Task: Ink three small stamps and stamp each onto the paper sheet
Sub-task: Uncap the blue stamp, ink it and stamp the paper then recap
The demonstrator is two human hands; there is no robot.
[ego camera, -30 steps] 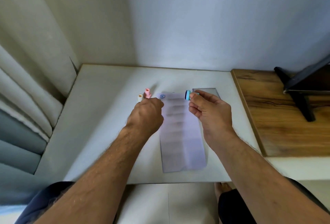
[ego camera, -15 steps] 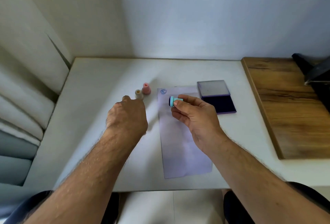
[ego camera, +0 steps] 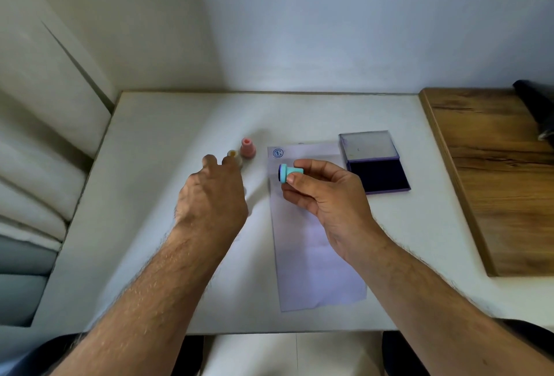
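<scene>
Right hand (ego camera: 325, 195): pinched the teal stamp (ego camera: 288, 172) above the paper sheet (ego camera: 314, 249).
Teal stamp: lay sideways, long axis left-right, inked face pointing left.
Left hand (ego camera: 214, 195): loosely open, fingertips at the beige stamp (ego camera: 233, 156); contact unclear.
Pink stamp (ego camera: 248, 147): stood upright on the tabletop (ego camera: 168, 165).
Ink pad (ego camera: 374, 162): lay open, right of the sheet.

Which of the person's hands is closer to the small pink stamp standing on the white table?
Left. The left hand reaches just beside the pink stamp; the right hand holds the teal stamp farther right.
</scene>
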